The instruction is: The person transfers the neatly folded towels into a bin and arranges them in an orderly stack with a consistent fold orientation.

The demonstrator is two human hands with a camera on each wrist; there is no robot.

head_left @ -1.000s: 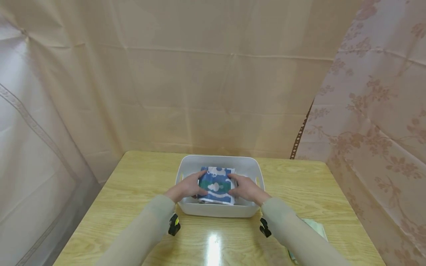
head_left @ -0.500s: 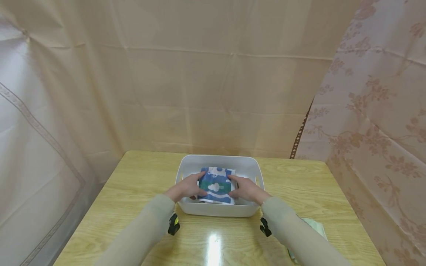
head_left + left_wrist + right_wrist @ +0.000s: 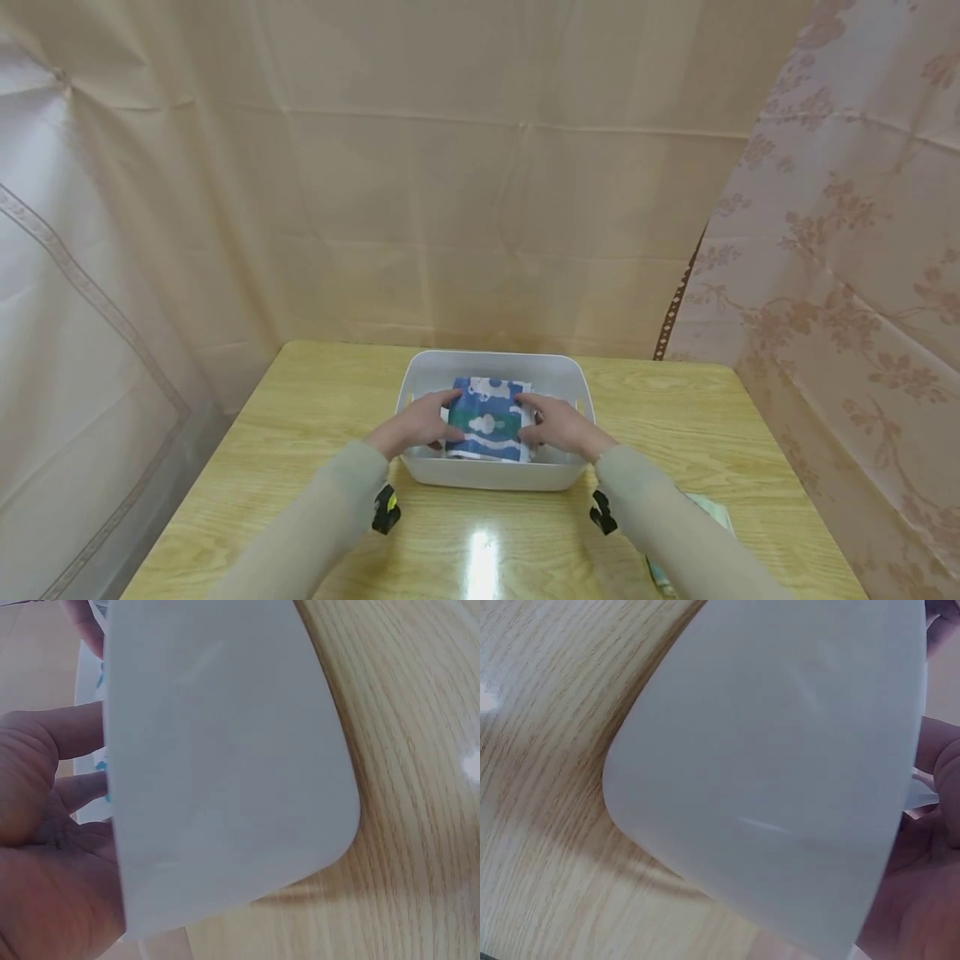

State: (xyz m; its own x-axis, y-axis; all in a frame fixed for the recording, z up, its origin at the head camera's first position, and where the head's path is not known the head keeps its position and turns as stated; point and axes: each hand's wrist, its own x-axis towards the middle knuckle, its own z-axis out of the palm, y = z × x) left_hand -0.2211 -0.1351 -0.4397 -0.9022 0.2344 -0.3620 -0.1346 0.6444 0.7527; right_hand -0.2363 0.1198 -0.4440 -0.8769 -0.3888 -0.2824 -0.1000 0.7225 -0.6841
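Note:
A folded towel [image 3: 489, 419], blue and green with white cloud shapes, lies inside a white plastic basket [image 3: 491, 477] on the table. My left hand [image 3: 420, 421] reaches over the basket's near left part, thumb and fingers spread at the towel's left edge. On the opposite side my right hand [image 3: 561, 427] has its fingertips at the towel's right edge, fingers loosely bent. Both wrist views are mostly filled by the basket's outer wall [image 3: 225, 765], which hides the fingertips; parts of the left palm [image 3: 45, 877] and right palm [image 3: 922, 900] show beyond its rim.
A pale green cloth [image 3: 711, 510] lies at the table's right, partly covered by my right sleeve [image 3: 667, 517]. The wooden table [image 3: 315, 392] stands against a beige curtain [image 3: 450, 208], with a floral curtain [image 3: 847, 275] at the right.
My left hand has shifted slightly left and my right hand slightly right, so the fingertips overlap the towel less. The towel stays in the basket, nearly unmoved.

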